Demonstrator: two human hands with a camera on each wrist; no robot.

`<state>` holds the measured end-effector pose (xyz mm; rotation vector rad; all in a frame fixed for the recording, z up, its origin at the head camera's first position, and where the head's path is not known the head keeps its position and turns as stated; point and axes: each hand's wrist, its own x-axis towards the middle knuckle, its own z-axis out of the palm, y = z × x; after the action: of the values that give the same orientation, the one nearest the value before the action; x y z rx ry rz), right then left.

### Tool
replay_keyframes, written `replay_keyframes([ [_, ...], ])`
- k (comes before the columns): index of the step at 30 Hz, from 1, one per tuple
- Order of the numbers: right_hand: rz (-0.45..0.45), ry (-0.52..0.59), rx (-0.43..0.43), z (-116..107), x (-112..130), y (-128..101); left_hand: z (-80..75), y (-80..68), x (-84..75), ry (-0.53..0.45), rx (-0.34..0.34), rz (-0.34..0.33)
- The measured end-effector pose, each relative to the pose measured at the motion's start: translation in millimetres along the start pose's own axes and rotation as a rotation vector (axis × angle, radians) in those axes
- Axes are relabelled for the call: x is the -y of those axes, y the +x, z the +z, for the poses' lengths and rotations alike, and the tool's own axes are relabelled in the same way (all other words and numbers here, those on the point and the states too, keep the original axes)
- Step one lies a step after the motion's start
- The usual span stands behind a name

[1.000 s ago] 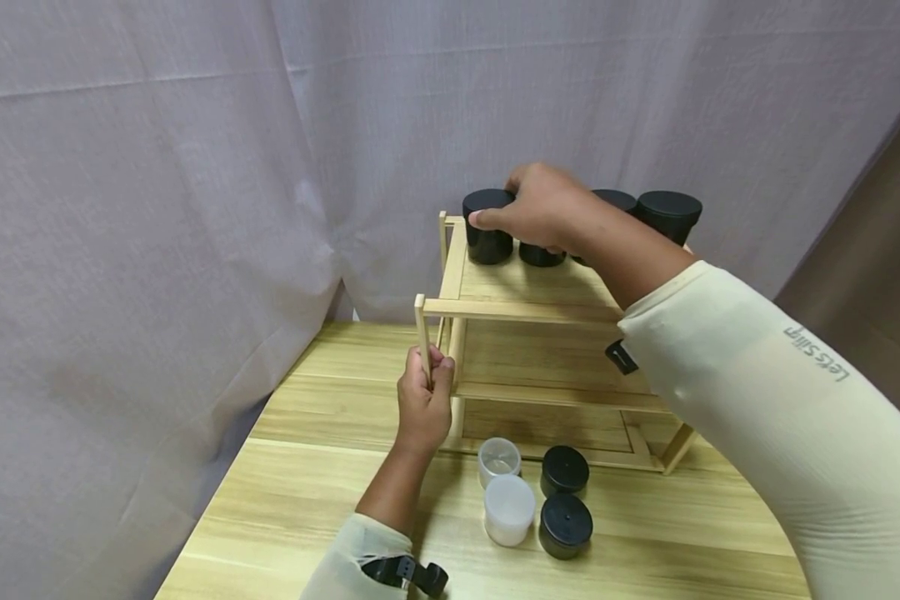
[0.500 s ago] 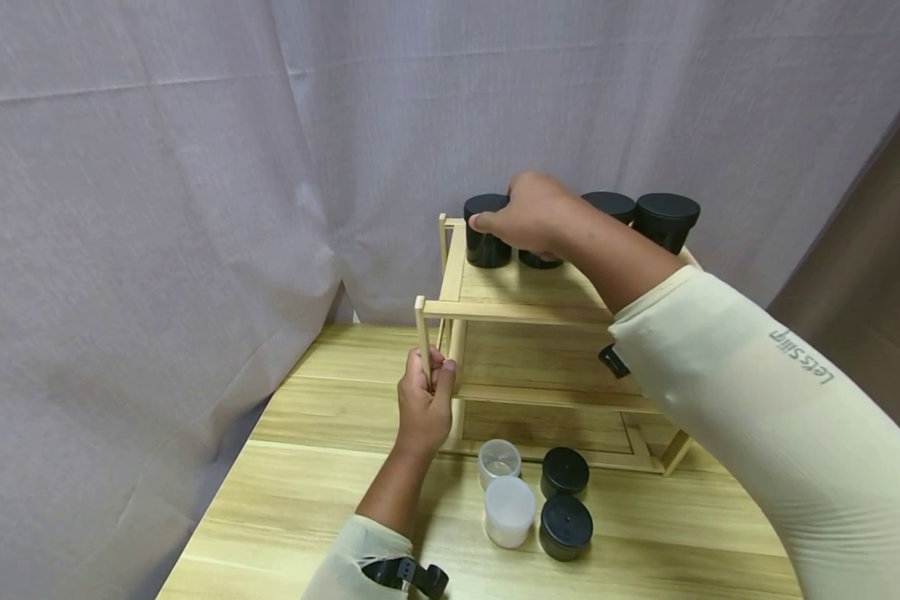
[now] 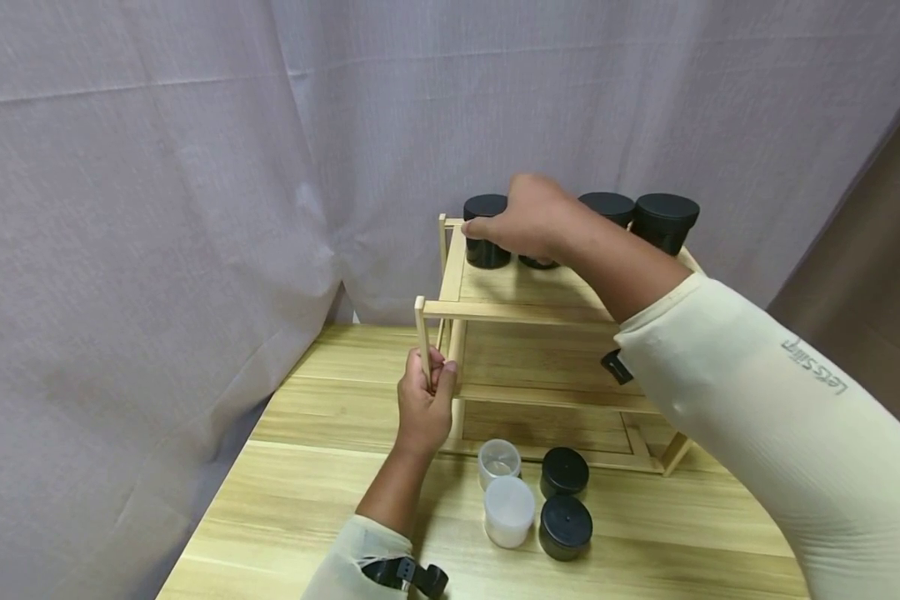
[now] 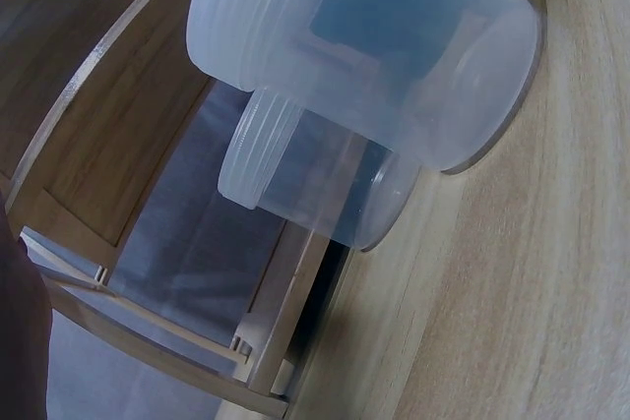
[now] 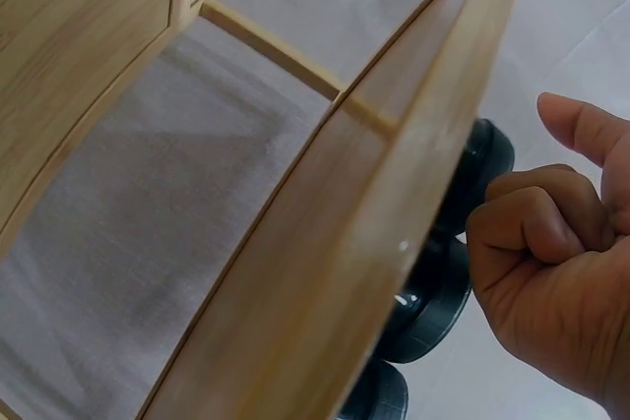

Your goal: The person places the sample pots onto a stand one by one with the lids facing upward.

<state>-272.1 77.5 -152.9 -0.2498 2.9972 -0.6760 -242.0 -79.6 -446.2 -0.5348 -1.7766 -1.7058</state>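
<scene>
In the head view my left hand (image 3: 425, 404) grips the front left post (image 3: 422, 329) of a wooden shelf rack (image 3: 525, 312). My right hand (image 3: 528, 221) is above the top shelf, against the leftmost black lidded jar (image 3: 487, 250). Its thumb extends across the front of that jar; the right wrist view shows a gap between thumb and jar, with other fingers curled. The index finger is hidden. A second black jar (image 3: 537, 262) is mostly covered by this hand. Two more black jars, one in the middle (image 3: 607, 202) and one at the right (image 3: 666, 221), stand along the row.
On the wooden table (image 3: 292, 500), in front of the rack, stand two translucent jars, a rear one (image 3: 498, 462) and a front one (image 3: 508, 512). Beside them are two black jars, one behind (image 3: 565, 472) and one nearer (image 3: 566, 527). A grey curtain (image 3: 195, 208) hangs behind.
The thumb of my right hand has straightened and shifted slightly left and down across the leftmost jar. That hand has lowered a little since a second ago. My left hand keeps its grip.
</scene>
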Motion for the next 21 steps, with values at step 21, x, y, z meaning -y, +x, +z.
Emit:
replay_keyframes([
  [21,-0.175,0.158,-0.190,23,-4,-45,-4.9,1.2,-3.0,-0.024,0.001,0.025],
])
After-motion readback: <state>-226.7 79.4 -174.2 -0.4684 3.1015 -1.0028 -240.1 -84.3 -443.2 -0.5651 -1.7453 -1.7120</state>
